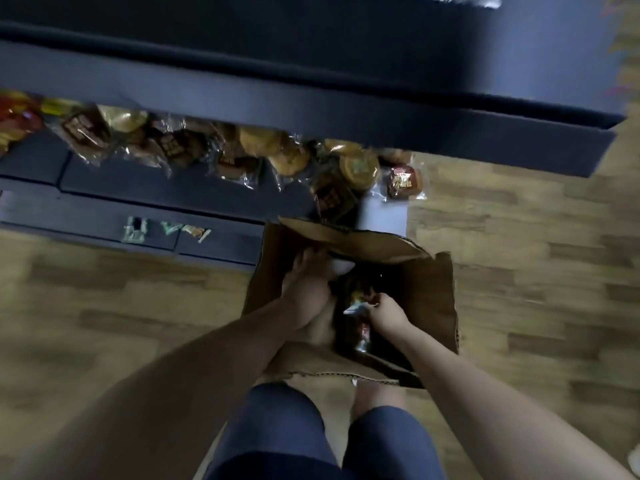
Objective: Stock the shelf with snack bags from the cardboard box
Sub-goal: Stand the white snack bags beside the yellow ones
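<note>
Knees in blue shorts (311,434) sit lowest in the head view. Both bare arms reach down into the cardboard box (429,296) on the floor. Left hand (306,289) lies fingers-straight inside; right hand (386,311) pinches a snack bag (356,306). More bags (287,150) line the shelf (166,188) beyond.

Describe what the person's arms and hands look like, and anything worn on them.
Both forearms are bare, with no sleeves in view. The left hand and right hand wear no gloves; motion blur hides any rings or watch. Dark blue shorts cover the thighs below.
</note>
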The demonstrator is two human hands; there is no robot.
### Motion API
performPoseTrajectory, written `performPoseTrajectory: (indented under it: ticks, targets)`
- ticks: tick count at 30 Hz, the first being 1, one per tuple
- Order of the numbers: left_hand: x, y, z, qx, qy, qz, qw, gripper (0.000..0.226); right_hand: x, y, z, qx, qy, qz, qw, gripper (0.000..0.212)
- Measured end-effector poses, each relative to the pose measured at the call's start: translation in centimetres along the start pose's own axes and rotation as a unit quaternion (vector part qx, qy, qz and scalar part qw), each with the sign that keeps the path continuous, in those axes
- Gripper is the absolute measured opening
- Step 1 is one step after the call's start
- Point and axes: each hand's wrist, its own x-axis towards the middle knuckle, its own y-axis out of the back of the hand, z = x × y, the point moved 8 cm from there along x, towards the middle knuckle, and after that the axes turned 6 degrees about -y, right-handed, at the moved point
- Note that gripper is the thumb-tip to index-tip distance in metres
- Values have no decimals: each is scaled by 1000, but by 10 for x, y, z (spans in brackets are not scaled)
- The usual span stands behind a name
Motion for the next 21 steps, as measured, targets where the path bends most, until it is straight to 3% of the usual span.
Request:
performPoseTrajectory:
  ticks: [4, 6, 9, 12, 15, 19, 21]
  targets:
    - [23, -17, -4, -65, 41, 5, 997, 41, 19, -4, -1, -140, 21, 58, 988, 40]
    - [27, -28, -6, -97, 12, 40, 994, 37, 31, -11, -3, -187, 39, 55, 980, 46]
    - [31, -37, -19, -114, 51, 79, 989, 39, 50, -26, -2, -228, 24, 24, 973, 58]
    - [36, -44, -26, -55, 96, 6, 994, 48, 63, -38, 0, -268, -1, 7, 964, 73]
    - [43, -69, -41, 13, 143, -85, 986, 44, 71, -45, 5, -295, -21, -4, 955, 84]
    - [23, -90, -38, 85, 105, -211, 968, 62, 81, -47, 9, -315, -32, -10, 949, 96]
    - [17, -84, -21, 64, 48, -245, 966, 50, 85, -47, 7, -338, -29, -1, 941, 97]
